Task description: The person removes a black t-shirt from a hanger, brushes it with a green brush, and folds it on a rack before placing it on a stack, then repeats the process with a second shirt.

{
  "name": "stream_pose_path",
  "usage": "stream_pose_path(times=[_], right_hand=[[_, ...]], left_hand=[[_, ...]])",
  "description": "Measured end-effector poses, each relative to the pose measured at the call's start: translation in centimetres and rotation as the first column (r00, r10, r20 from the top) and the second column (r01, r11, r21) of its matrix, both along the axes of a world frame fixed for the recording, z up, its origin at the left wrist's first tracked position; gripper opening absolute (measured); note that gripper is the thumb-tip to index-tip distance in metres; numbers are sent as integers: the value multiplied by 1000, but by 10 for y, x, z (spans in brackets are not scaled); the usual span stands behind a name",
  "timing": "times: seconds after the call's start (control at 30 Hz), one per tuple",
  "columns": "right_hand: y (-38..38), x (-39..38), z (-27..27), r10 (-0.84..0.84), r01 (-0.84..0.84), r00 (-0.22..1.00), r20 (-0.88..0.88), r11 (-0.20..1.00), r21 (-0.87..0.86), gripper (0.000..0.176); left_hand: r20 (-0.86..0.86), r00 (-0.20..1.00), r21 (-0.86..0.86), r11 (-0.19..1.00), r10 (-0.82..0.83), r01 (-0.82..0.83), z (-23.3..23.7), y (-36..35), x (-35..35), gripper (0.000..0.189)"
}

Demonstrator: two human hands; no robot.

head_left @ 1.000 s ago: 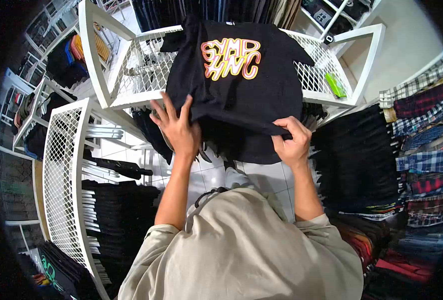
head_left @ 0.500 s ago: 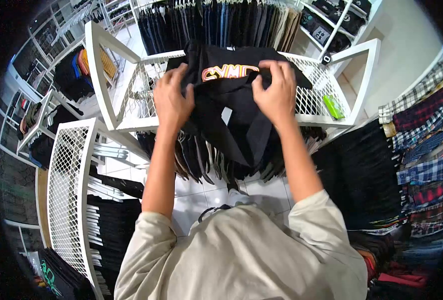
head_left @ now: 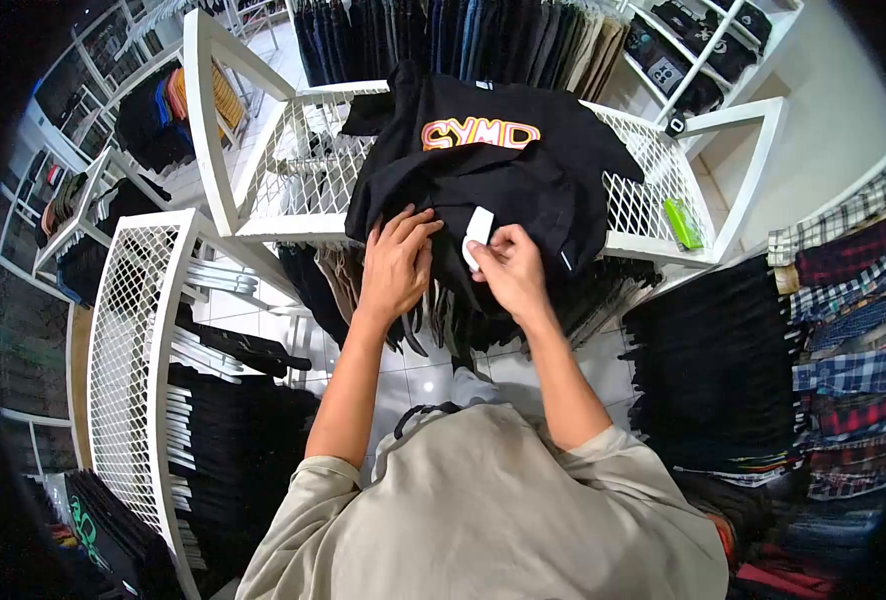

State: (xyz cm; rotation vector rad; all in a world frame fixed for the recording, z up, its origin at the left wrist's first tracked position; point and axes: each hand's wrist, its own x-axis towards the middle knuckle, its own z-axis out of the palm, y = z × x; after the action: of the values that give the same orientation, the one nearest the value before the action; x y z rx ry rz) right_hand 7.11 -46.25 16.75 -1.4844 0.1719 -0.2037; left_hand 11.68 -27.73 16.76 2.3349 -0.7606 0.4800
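White tag (head_left: pixel 480 224), centre of frame: pinched in my right hand's (head_left: pixel 511 270) grip, long axis near-vertical, top leaning slightly right. Left hand (head_left: pixel 398 262) is farther, to its left, fingers lightly spread on the black T-shirt (head_left: pixel 573 145). Shirt lies across the white mesh shelf (head_left: pixel 293 232), upper centre. Print (head_left: pixel 478 133) reads "SYMP"; fold hides anything lower. Tag writing: none legible.

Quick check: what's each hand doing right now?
Left hand: open, fingers resting on the black T-shirt.
Right hand: closed, holding a white tag between thumb and fingers.
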Motion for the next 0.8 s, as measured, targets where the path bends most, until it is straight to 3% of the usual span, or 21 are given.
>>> stream_pose_path(times=[0.03,0.17,0.2,0.23,0.3,0.43,0.5,0.6,0.8], right_hand=[[-7,-14,8,38,-38,999,11,998,50,26],[-48,-83,34,292,-296,949,-116,955,-18,37],[-63,-95,24,376,-378,924,-64,926,-12,41],[-70,-112,40,407,-400,889,-209,913,77,47],[-86,-130,42,483,-475,833,-269,875,99,60],[-66,-115,19,439,-433,883,-162,898,74,68],[-36,-94,19,242,-237,933,-265,970,51,63],[-22,-89,16,134,-138,954,-269,990,5,49],[-50,-132,27,150,-148,945,-290,989,30,47]], left_hand=[[-1,1000,-9,1000,-3,3,0,1,1,33],[18,999,-66,997,-31,32,-5,4,2,34],[12,1000,-65,998,-26,27,-6,5,3,36],[16,1000,-64,998,-26,27,-7,6,5,36],[3,998,-83,995,-63,63,-8,10,6,37],[14,996,-127,988,-85,86,-12,12,10,38],[16,996,-120,989,-87,89,-10,12,7,38],[115,991,-94,993,-66,77,-11,15,7,40],[120,993,-111,994,-13,27,-9,35,7,43]])
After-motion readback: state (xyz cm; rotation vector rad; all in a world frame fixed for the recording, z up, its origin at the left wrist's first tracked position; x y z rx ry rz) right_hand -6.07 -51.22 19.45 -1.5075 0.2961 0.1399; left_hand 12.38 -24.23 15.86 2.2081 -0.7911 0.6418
